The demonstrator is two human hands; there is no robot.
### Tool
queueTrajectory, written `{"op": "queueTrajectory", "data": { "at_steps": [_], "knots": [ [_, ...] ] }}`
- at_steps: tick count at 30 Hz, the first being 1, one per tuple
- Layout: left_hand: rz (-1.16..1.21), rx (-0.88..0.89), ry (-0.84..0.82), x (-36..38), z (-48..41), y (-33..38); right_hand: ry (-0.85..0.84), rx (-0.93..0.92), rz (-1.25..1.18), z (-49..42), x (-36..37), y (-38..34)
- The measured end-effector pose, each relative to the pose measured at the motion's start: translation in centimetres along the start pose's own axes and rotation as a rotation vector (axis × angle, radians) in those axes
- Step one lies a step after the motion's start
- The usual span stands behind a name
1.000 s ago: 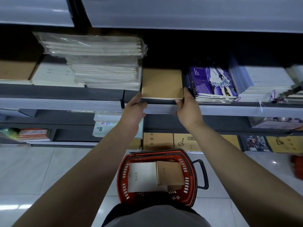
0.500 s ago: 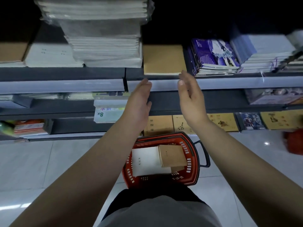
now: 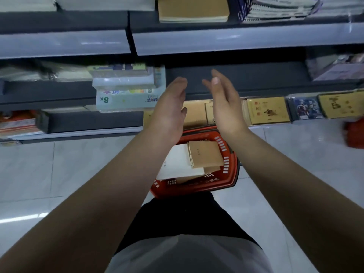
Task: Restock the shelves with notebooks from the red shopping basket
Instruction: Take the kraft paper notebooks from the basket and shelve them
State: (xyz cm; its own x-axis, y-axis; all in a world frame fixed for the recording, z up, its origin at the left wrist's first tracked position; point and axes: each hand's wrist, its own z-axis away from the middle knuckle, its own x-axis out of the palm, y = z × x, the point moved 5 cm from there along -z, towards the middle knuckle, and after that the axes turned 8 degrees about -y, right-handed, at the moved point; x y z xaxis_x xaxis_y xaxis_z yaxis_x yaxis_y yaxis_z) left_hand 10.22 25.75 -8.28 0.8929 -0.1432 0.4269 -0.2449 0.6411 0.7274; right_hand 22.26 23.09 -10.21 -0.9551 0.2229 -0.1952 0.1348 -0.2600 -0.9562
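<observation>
Above the red basket [image 3: 226, 154], w/ palms facing each other: left hand [image 3: 169, 113] & right hand [image 3: 226, 107], both empty, fingers straight and relaxed, not touching. Basket sits on the tiled floor [image 3: 59, 174] just in front of the person; inside it a tan notebook [image 3: 204, 154] lies partly over a white notebook [image 3: 177, 164]. Upper shelf [image 3: 236, 38]: stack of tan notebooks [image 3: 193, 9] at the shelf's front edge, spiral-bound books [image 3: 275, 10] just beside it on the right. Bottom shelf: yellow-cover books [image 3: 267, 110].
</observation>
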Motion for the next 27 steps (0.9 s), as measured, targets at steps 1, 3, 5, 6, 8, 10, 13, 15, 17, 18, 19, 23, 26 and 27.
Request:
{"op": "queueTrajectory", "data": {
  "at_steps": [1, 3, 5, 6, 8, 10, 13, 15, 17, 18, 19, 23, 26, 27],
  "knots": [
    [-0.001, -0.008, 0.011, -0.1, -0.2, -0.8, -0.012, 0.012, 0.004, 0.1, 0.0, 0.6],
    [-0.008, -0.027, 0.029, -0.4, -0.8, -2.5, -0.028, 0.032, 0.023, 0.1, 0.0, 2.4],
    [-0.013, -0.055, 0.041, -0.8, -1.6, -4.5, -0.040, 0.054, 0.046, -0.1, -0.1, 4.3],
    [-0.008, -0.077, 0.052, -1.0, -2.0, -5.8, -0.045, 0.072, 0.050, -0.2, -0.1, 5.5],
    [0.026, -0.123, 0.061, -1.5, -2.8, -8.1, -0.058, 0.105, 0.051, -0.7, -0.2, 7.5],
    [0.053, -0.170, 0.055, -1.8, -3.3, -10.6, -0.070, 0.140, 0.055, -0.9, -0.3, 9.5],
    [0.070, -0.230, 0.107, -2.9, -4.5, -14.2, -0.096, 0.160, 0.071, -1.3, -0.4, 12.5],
    [0.077, -0.255, 0.153, -3.5, -5.4, -16.0, -0.108, 0.174, 0.091, -1.6, -0.5, 14.6],
    [0.061, -0.288, 0.177, -3.8, -6.1, -17.4, -0.134, 0.188, 0.116, -2.0, -0.6, 16.4],
    [0.050, -0.304, 0.181, -3.8, -6.4, -18.2, -0.140, 0.195, 0.131, -2.3, -0.5, 17.4],
    [0.040, -0.323, 0.177, -3.9, -6.8, -18.9, -0.147, 0.198, 0.143, -2.5, -0.5, 18.3],
    [0.018, -0.403, 0.221, -4.2, -8.1, -21.8, -0.183, 0.231, 0.171, -3.2, -0.4, 21.9],
    [0.056, -0.463, 0.272, -4.4, -9.0, -24.0, -0.212, 0.244, 0.205, -3.5, -0.8, 24.6],
    [0.091, -0.483, 0.294, -4.6, -9.4, -24.8, -0.222, 0.251, 0.226, -3.8, -0.9, 25.6]
  ]
}}
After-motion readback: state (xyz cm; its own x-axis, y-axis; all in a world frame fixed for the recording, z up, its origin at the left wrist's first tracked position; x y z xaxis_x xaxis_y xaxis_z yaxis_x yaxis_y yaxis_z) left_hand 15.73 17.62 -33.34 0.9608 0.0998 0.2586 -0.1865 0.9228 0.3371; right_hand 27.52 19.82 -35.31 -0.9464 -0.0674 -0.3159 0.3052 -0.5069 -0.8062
